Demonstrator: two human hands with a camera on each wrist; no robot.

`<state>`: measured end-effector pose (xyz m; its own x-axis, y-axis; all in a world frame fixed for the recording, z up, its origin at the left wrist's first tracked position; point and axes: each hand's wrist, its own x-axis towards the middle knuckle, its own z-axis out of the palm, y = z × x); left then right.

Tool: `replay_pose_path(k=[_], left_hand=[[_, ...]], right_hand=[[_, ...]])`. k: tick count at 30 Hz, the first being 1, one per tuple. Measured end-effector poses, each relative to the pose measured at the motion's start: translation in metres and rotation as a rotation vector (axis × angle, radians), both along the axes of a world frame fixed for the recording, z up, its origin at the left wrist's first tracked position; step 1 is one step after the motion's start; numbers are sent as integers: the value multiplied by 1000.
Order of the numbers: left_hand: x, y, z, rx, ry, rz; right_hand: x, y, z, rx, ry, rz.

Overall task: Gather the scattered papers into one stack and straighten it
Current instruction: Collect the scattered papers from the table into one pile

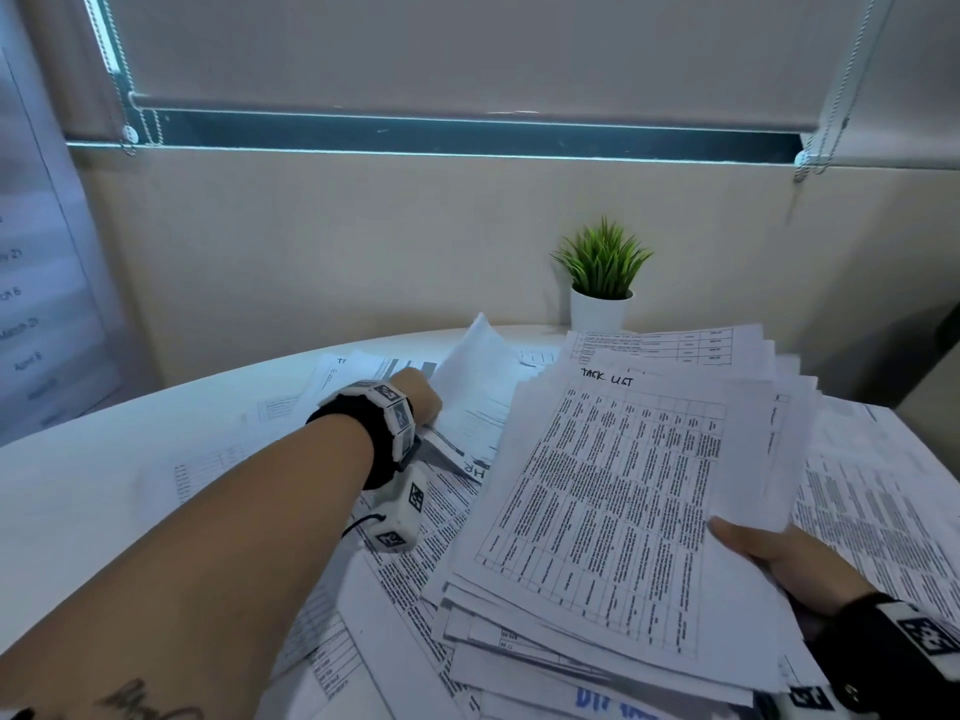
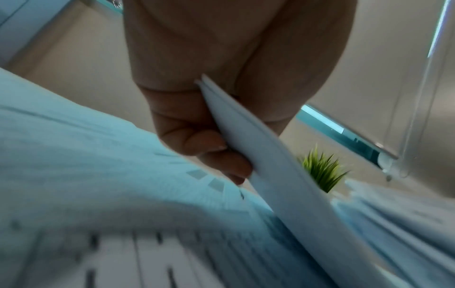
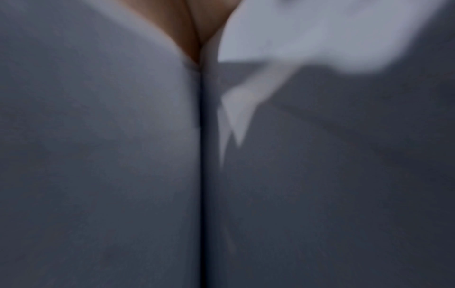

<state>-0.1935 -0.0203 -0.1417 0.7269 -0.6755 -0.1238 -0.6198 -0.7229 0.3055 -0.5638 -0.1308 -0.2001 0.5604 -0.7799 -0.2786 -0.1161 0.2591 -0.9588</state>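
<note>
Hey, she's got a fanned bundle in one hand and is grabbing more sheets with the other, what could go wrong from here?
1. The right hand holds the fanned bundle by one corner; splayed sheets may slide out.
2. The left hand pinches a few sheets by an edge; pulling could crease them.
3. Papers lie close to the potted plant; sweeping them might knock it.

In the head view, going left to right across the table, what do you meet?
Left hand pinching a lifted sheet → potted plant at the back → fanned stack with the task list on top → right hand holding that stack.
</note>
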Motion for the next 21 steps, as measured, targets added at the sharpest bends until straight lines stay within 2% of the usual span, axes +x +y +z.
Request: replay_pose_path(k=[6, 12, 16, 21], left_hand=[[-1, 66, 42, -454, 81, 63], [-5, 164, 52, -699, 30, 127], [-27, 211, 55, -923, 146, 142], [-59, 233, 55, -1016, 330, 144]], right_hand=[[2, 3, 1, -4, -2, 4], [-1, 11, 7, 0, 35, -4], [-1, 11, 5, -28, 62, -38], [1, 23, 17, -23, 80, -54]])
